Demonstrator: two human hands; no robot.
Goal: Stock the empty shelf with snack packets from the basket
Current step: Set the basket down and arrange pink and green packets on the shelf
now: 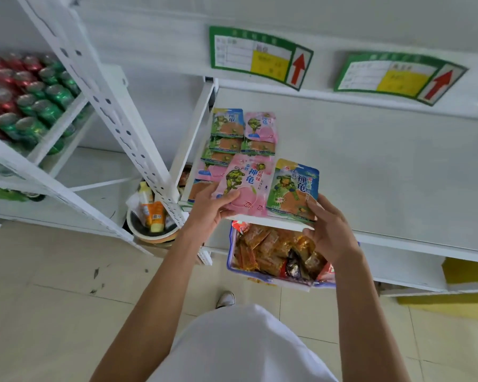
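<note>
My left hand [208, 206] grips the lower left corner of a pink snack packet [246, 186] with a turtle print. My right hand [330, 230] holds the lower right edge of a green and blue packet [295, 188] of the same kind. Both packets lie at the front edge of the white shelf [384, 175], side by side. Behind them, at the shelf's left end, several green and pink packets [232, 136] lie in two overlapping rows. Below the shelf stands the blue basket [231, 267], filled with orange and red snack packets [273, 249].
A white slotted rack [100, 103] stands on the left with red and green cans [33, 97] on its shelves. A round bin [152, 232] holding bottles sits on the floor beside it. Green price labels [259, 56] hang on the upper shelf edge. My shoe [226, 299] is on the tiled floor.
</note>
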